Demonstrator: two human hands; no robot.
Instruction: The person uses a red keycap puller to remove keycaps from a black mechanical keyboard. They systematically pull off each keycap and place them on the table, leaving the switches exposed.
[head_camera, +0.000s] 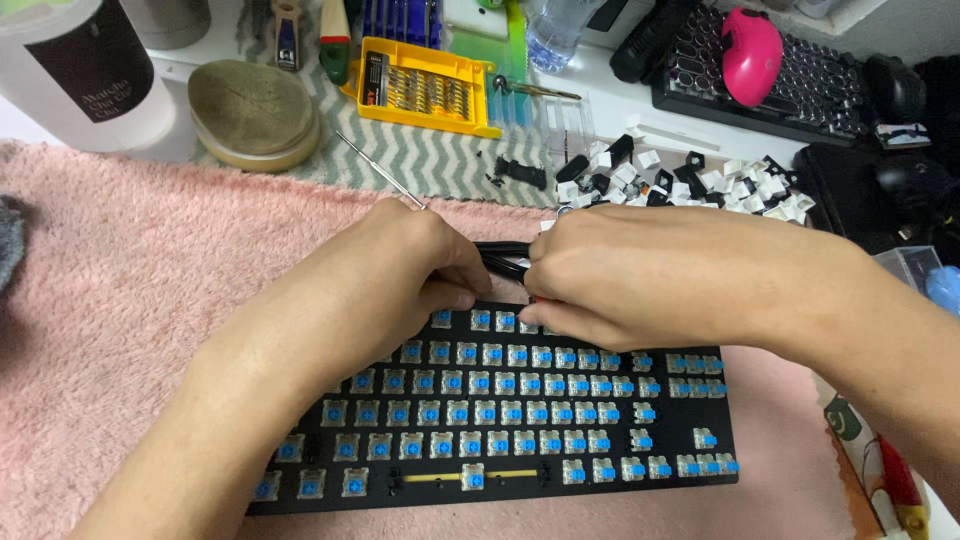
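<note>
A black keyboard (500, 420) with its keycaps off lies on a pink fluffy towel (130, 270), rows of blue switches showing. My left hand (415, 265) and my right hand (620, 285) meet over the keyboard's far edge. Both pinch a black cable (500, 255) that runs between them. The right hand's fingertips press down at the top row of switches, hiding them. A thin metal tool (375, 165) pokes out behind my left hand; whether that hand holds it is hidden.
A pile of black and white keycaps (690, 180) lies behind my hands. A yellow screwdriver-bit case (425, 90), a round beige lid (255, 110), a white canister (85, 65), a second keyboard (790, 75) with a pink mouse (750, 50) stand at the back.
</note>
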